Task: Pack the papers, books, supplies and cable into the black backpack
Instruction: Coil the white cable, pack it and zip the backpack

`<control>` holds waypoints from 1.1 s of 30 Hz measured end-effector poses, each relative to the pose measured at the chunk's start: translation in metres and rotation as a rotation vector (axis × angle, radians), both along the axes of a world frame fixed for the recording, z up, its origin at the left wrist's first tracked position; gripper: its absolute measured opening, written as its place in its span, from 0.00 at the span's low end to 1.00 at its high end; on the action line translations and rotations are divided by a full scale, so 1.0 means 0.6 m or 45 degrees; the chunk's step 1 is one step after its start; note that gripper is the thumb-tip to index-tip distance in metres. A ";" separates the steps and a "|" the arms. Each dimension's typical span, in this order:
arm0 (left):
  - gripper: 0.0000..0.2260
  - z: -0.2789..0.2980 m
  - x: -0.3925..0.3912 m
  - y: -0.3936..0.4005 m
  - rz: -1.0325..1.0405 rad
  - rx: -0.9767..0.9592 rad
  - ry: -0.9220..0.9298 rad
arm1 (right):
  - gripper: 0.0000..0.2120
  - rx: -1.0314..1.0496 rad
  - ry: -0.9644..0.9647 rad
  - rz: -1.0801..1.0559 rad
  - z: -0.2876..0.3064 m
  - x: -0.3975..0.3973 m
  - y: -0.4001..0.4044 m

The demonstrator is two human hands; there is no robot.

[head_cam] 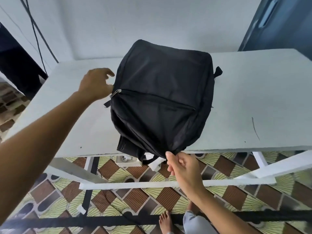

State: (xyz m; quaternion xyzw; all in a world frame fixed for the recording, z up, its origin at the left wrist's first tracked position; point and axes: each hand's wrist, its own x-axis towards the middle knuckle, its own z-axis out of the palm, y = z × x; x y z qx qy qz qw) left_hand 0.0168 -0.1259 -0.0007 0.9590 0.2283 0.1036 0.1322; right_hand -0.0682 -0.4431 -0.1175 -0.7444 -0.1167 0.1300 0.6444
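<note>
One white table point(236, 92) stood against the pale wall, with the patterned brown and green tiled floor point(135, 198) visible under its frame. One black backpack point(162, 92) lay flat near the middle of the tabletop, front panel up, its near end overhanging the front edge; black straps hung down below that edge. No papers, books or supplies lay out on the table.

Zips counted on the backpack: two in view. One ran across the front pocket, appearing closed, with its metal pull point(116, 93) at the left end. A second zip line point(140, 139) ran along the near left side; whether fully closed could not be told.

Two hands, both bare. Left hand point(97, 84) was at the left side of the backpack, close to the metal pull, fingers loosely spread and curved, gripping nothing; contact between its lower fingers and the fabric could not be confirmed. Right hand point(183, 168) was at the near edge of the backpack, thumb and fingertips pinching the black fabric at the overhanging corner, remaining fingers relaxed.

One white power strip point(126, 160) sat on the floor under the table, a dark cable running from it across the tiles. One bare foot point(166, 222) showed at the bottom of the view
</note>
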 end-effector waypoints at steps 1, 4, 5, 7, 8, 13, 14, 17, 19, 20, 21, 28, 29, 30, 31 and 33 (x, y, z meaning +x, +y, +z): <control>0.14 0.001 -0.011 -0.013 0.051 -0.218 -0.069 | 0.22 -0.066 -0.097 0.052 0.002 0.006 -0.009; 0.13 0.010 -0.050 -0.058 0.176 -0.788 -0.016 | 0.20 -0.145 -0.543 0.105 0.023 0.041 -0.033; 0.17 0.014 -0.066 -0.068 0.171 -0.857 0.070 | 0.19 -0.149 -0.683 0.097 0.034 0.059 -0.039; 0.30 0.017 -0.094 -0.084 0.114 -0.967 0.198 | 0.14 -0.187 -0.941 0.028 0.059 0.103 -0.041; 0.37 0.016 -0.105 -0.093 0.068 -0.979 0.241 | 0.11 -0.223 -1.046 -0.014 0.070 0.131 -0.038; 0.64 -0.032 -0.122 -0.154 -0.150 -0.378 0.212 | 0.22 -0.601 -0.897 -0.057 0.118 0.319 0.011; 0.65 -0.038 -0.121 -0.161 -0.159 -0.332 0.184 | 0.27 -0.672 -0.794 -0.037 0.125 0.352 0.026; 0.64 -0.050 -0.119 -0.150 -0.167 -0.390 0.183 | 0.32 -0.849 -0.574 0.093 0.139 0.411 0.062; 0.62 -0.054 -0.117 -0.135 -0.196 -0.394 0.203 | 0.32 -0.932 -0.568 0.210 0.139 0.419 0.071; 0.62 -0.054 -0.115 -0.125 -0.210 -0.383 0.216 | 0.32 -0.955 -0.594 0.230 0.138 0.421 0.072; 0.62 -0.052 -0.112 -0.114 -0.217 -0.360 0.232 | 0.32 -0.981 -0.636 0.216 0.135 0.420 0.070; 0.51 -0.036 -0.041 0.024 0.005 -0.050 0.100 | 0.26 -1.228 -1.075 -0.133 0.127 0.351 0.066; 0.46 -0.032 -0.027 0.032 0.117 -0.051 0.014 | 0.23 -1.271 -1.078 -0.113 0.128 0.339 0.071; 0.40 -0.024 -0.013 0.030 0.233 -0.071 -0.087 | 0.19 -1.337 -1.068 -0.089 0.131 0.325 0.076; 0.35 -0.015 0.001 0.022 0.319 -0.100 -0.198 | 0.14 -1.399 -1.079 -0.055 0.126 0.312 0.083; 0.30 0.007 0.027 -0.016 0.297 -0.139 -0.418 | 0.10 -1.440 -1.077 0.067 0.124 0.276 0.096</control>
